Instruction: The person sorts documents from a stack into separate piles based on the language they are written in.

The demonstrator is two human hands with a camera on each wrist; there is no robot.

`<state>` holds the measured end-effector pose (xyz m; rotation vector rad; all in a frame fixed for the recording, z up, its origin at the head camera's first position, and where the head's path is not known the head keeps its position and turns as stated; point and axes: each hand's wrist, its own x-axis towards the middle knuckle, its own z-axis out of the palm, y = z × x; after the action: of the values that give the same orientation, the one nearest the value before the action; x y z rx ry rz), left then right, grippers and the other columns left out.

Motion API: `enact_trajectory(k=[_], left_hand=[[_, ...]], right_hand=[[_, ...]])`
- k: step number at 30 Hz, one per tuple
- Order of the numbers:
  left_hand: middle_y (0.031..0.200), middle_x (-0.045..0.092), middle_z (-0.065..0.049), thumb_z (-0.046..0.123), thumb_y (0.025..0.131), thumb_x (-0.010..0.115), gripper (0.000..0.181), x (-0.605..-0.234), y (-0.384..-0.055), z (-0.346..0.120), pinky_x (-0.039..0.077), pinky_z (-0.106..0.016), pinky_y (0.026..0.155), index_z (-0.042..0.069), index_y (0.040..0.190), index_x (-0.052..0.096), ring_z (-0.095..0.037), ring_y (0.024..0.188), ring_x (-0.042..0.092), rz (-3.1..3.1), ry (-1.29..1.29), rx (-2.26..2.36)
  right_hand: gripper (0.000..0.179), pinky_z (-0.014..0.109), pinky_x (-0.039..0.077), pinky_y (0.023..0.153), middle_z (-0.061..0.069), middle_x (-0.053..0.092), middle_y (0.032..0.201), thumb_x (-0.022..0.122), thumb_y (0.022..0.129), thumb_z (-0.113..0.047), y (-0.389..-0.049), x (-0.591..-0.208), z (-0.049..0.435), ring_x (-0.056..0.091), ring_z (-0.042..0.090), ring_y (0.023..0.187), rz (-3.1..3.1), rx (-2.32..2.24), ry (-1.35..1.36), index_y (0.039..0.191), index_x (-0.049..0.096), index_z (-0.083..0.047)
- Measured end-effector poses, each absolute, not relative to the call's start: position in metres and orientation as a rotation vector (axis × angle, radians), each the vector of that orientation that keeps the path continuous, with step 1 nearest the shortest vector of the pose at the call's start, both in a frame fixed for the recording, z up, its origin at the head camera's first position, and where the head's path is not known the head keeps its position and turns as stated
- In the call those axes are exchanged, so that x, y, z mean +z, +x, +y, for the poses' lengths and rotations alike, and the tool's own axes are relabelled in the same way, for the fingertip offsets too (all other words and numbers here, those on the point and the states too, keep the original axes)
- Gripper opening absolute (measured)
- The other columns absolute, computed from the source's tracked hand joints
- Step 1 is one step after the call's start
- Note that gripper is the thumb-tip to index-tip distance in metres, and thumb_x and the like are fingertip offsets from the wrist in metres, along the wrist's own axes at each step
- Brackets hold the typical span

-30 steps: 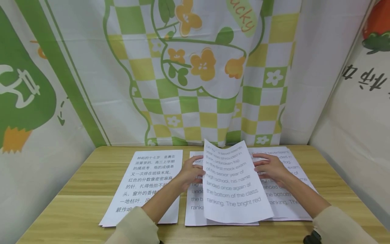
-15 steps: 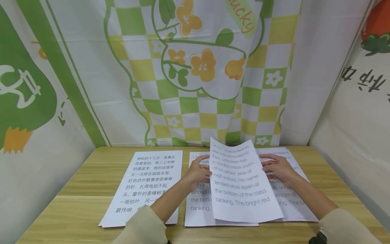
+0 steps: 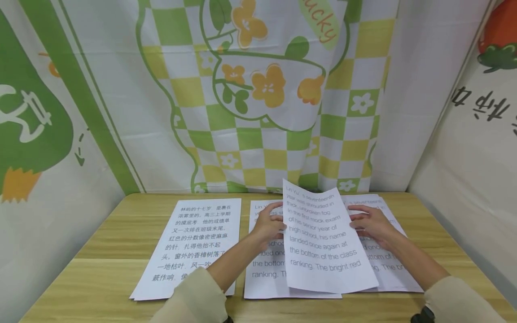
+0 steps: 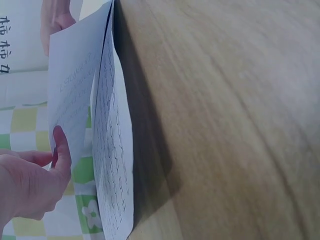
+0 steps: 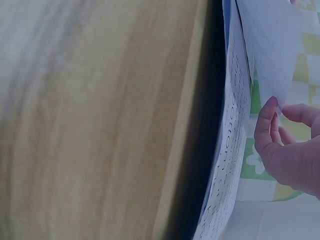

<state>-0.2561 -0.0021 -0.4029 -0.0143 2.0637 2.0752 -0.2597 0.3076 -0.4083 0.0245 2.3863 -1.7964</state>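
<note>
A printed sheet of paper point(image 3: 323, 251) with English text is held raised and tilted, its top edge curving. My left hand point(image 3: 267, 226) pinches its left edge, thumb and fingers on opposite faces in the left wrist view. At the right edge, my right hand point(image 3: 372, 226) pinches it, fingertips meeting on the paper in the right wrist view. Beneath lie a middle stack of English pages point(image 3: 264, 264) and, partly covered by the sheet and right hand, a right stack of English pages point(image 3: 392, 274).
To the left lies a stack of pages with Chinese text point(image 3: 194, 237), partly under the left forearm. All the papers rest on a wooden table point(image 3: 101, 251). Behind it hangs a green and yellow checked curtain point(image 3: 258, 148), with printed cloth on both sides.
Both hands have shifted right with the sheet, uncovering more of the middle stack and covering more of the right one. The grip on both edges stays the same.
</note>
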Motion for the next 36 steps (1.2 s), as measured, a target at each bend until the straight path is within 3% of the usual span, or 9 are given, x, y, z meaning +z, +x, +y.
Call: enact_trajectory(k=[18, 29, 36], left_hand=[[0.114, 0.069, -0.017, -0.013, 0.086, 0.064, 0.079, -0.411, -0.258, 0.022, 0.065, -0.036, 0.08, 0.006, 0.159, 0.039, -0.027, 0.092, 0.074, 2.1, 0.015, 1.978], [0.103, 0.069, -0.013, -0.013, 0.084, 0.066, 0.082, -0.413, -0.259, 0.045, 0.065, -0.034, 0.081, 0.005, 0.159, 0.038, -0.024, 0.086, 0.074, 2.085, 0.062, 1.917], [0.1, 0.069, -0.012, -0.014, 0.083, 0.066, 0.083, -0.414, -0.258, 0.057, 0.065, -0.033, 0.076, 0.007, 0.159, 0.038, -0.02, 0.074, 0.072, 2.056, 0.059, 1.923]], right_hand=[[0.061, 0.032, 0.064, 0.076, 0.003, 0.064, 0.106, 0.06, 0.099, 0.001, -0.261, -0.414, 0.345, 0.07, 0.013, 0.087, 2.37, -1.815, 0.063, 0.155, 0.037, 0.006], [0.061, 0.032, 0.063, 0.079, 0.006, 0.061, 0.115, 0.06, 0.101, -0.005, -0.257, -0.411, 0.368, 0.069, 0.014, 0.091, 2.415, -1.751, 0.095, 0.156, 0.036, 0.005], [0.057, 0.033, 0.063, 0.078, -0.002, 0.064, 0.106, 0.06, 0.101, -0.005, -0.256, -0.411, 0.383, 0.07, 0.015, 0.089, 2.382, -1.789, 0.081, 0.154, 0.042, 0.003]])
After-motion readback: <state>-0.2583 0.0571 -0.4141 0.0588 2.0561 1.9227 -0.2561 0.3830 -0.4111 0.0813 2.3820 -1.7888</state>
